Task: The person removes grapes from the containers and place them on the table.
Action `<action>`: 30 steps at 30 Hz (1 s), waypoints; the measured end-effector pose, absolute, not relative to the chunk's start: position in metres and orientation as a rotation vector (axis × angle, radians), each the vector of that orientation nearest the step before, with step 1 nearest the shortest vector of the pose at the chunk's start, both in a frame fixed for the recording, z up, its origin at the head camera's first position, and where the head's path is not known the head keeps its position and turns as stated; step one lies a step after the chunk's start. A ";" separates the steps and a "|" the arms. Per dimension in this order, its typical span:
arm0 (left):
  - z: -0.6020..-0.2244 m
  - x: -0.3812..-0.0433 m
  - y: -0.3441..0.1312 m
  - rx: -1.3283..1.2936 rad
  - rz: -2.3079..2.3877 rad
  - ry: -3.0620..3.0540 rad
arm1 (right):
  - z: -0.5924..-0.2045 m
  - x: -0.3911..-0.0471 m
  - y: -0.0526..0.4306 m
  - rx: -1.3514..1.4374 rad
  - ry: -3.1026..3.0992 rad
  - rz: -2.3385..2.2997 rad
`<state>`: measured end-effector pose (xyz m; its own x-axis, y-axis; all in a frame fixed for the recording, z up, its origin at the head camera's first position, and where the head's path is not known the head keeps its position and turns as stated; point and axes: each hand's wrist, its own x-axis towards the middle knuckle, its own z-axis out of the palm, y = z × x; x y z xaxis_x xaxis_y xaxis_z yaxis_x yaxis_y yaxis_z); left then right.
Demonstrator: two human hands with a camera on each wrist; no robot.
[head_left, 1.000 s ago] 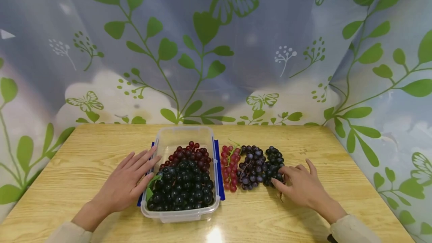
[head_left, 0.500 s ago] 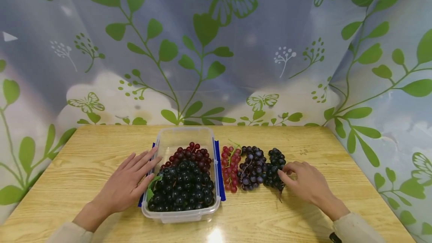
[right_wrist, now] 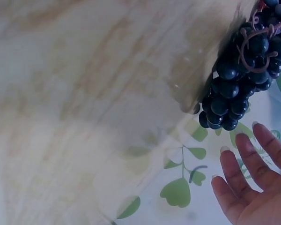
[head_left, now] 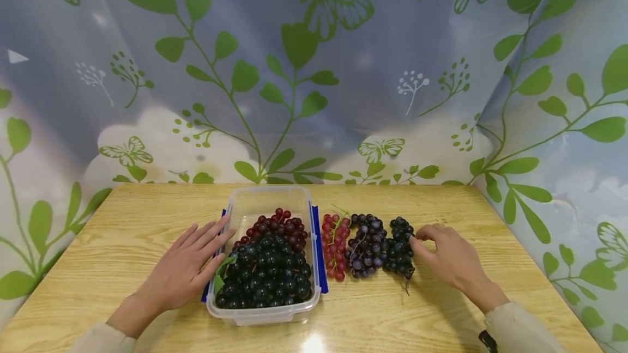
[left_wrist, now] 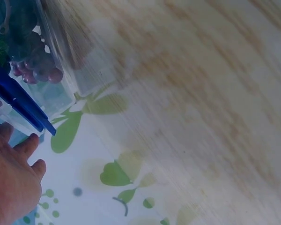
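My left hand lies with straight fingers along the left rim of a clear plastic container that has blue side latches. Inside the container, a bunch of large black grapes with a green leaf is in front of a dark red bunch. To the right of the container lie three bunches in a row: red grapes, purple grapes and black grapes. Close beside the black bunch is my right hand, its fingers extended and apart in the right wrist view, holding nothing.
The wooden table ends at the back against a printed curtain with green leaves and butterflies. More of the curtain hangs along the right side. A dark band shows at the right sleeve.
My right hand has drawn back from the front end of the black bunch to its right side, leaving that bunch on the table with its stem uncovered. The left hand stays at the container.
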<state>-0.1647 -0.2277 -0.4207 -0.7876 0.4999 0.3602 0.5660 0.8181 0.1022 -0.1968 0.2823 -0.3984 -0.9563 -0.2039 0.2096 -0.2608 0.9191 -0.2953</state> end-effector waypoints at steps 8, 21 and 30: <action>-0.420 -0.164 -0.227 -0.807 -0.308 -2.694 | -0.394 -0.203 0.279 0.388 -2.890 0.439; -0.422 -0.164 -0.228 -0.809 -0.314 -2.694 | -0.385 -0.210 0.264 0.511 -2.972 0.305; -0.423 -0.165 -0.228 -0.807 -0.321 -2.691 | -0.380 -0.210 0.246 0.567 -3.002 0.298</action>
